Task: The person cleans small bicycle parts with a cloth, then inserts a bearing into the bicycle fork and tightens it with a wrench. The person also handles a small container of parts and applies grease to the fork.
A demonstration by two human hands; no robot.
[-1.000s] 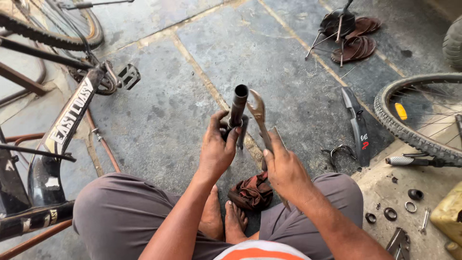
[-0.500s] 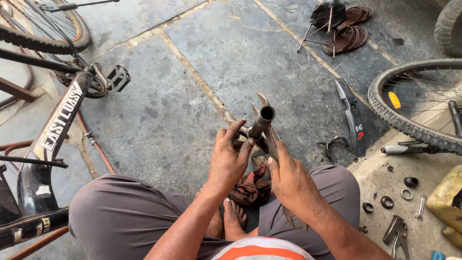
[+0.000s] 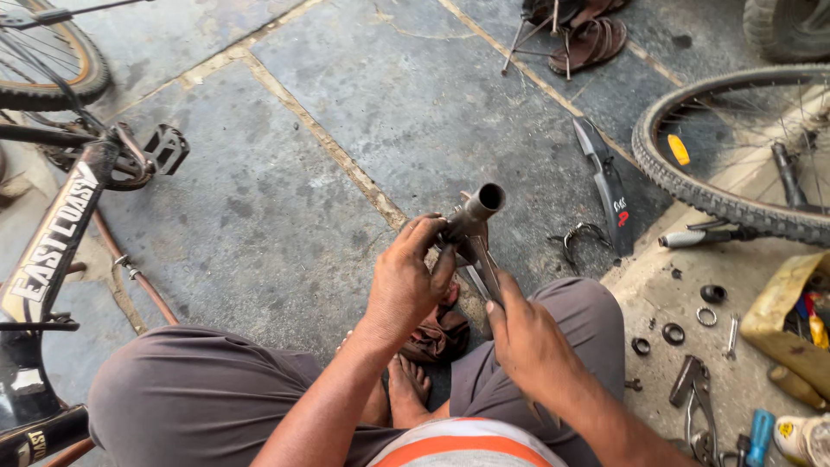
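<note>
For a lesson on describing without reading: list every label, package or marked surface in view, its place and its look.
Bike frame decal: far left, white block lettering on black tube.
Mudguard sticker: right of centre on floor, small red-and-white mark on black.
Yellow container: right edge, dirty, boxy.

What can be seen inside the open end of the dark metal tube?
The dark metal tube, gripped by the left hand, shows only a dark hollow; anything deeper is hidden in shadow.

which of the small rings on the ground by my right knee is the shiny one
The thin silver ring, farthest right beside the black cap; the two nearer your knee are thick and dark.
</note>
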